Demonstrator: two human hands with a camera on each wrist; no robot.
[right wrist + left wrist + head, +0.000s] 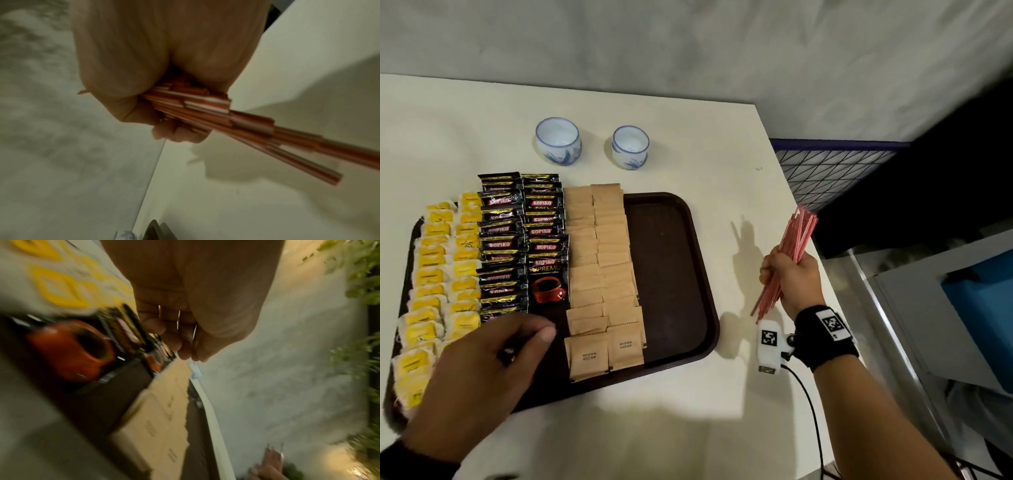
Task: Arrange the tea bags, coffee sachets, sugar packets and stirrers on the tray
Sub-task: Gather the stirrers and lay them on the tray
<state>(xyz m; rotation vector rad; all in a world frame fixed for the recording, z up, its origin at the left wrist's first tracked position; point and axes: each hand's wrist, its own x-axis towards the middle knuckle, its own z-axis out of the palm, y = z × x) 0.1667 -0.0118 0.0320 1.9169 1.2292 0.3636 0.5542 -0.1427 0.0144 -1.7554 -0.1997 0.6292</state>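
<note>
From the head view, your right hand point(792, 279) is off the tray point(681, 240), above the worktop point(739, 144) near its right edge, with its fingers wrapped round a whole bundle of stirrers point(789, 255); I'd judge you hold them in one fist so they go down together on the bare right strip of the tray, the only free space left. The stirrers are too many and too tightly packed to count. The other goods already lie in overlapping columns, presumably so each label shows: two columns of tea bags point(436, 274) at the left, two of coffee sachets point(524, 240) in the middle, two of sugar packets point(602, 260) next to them; the packets in each overlap too much for a sure count. Your left hand point(489, 370) hangs over the near end of the coffee columns with its fingers curled loosely; whether they touch a sachet cannot be told here. Two cups point(558, 140) stand on the worktop beyond the tray. From the left wrist view, blurred, the fingers point(174, 337) are curled against the thumb and seem to hold nothing, with the sachets and sugar packets just beneath. From the right wrist view, the fingers point(176, 133) clamp the bundle mid-length, and the stirrers fan out unevenly past the fist, so they will likely need squaring once laid down.
</note>
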